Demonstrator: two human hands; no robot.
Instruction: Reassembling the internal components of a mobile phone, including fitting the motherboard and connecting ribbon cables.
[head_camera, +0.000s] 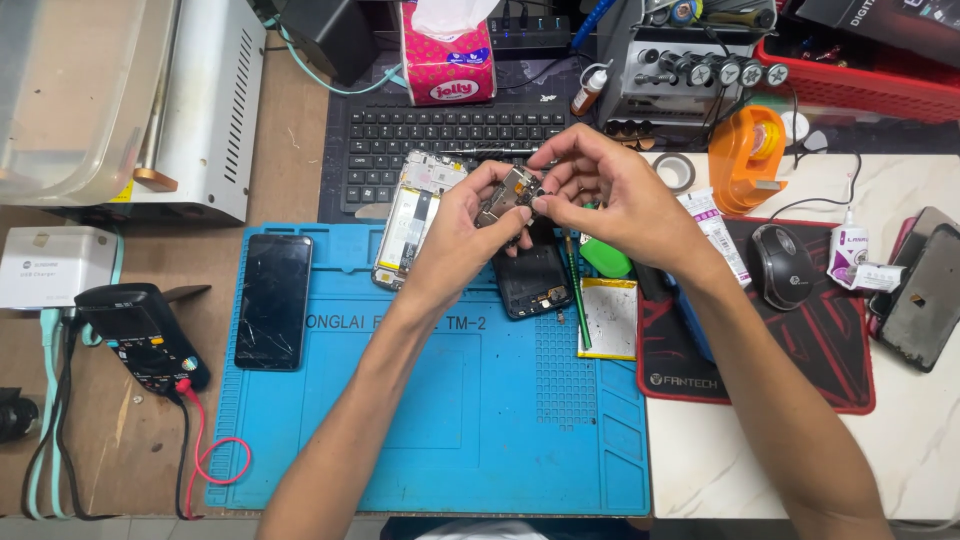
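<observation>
We lift the small circuit board (512, 190) above the blue mat (430, 420), left hand (462, 225) pinching it steady while right hand (600, 185) fingertips close on its edge

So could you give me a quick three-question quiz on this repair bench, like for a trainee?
1. True or false: both hands hold the small circuit board.
2. What lies at the blue mat's left side: A) cracked black phone, B) mouse, C) tape?
3. What colour is the tape dispenser?

Key: 1 true: left hand and right hand pinch it. 2 A. 3 orange.
</observation>
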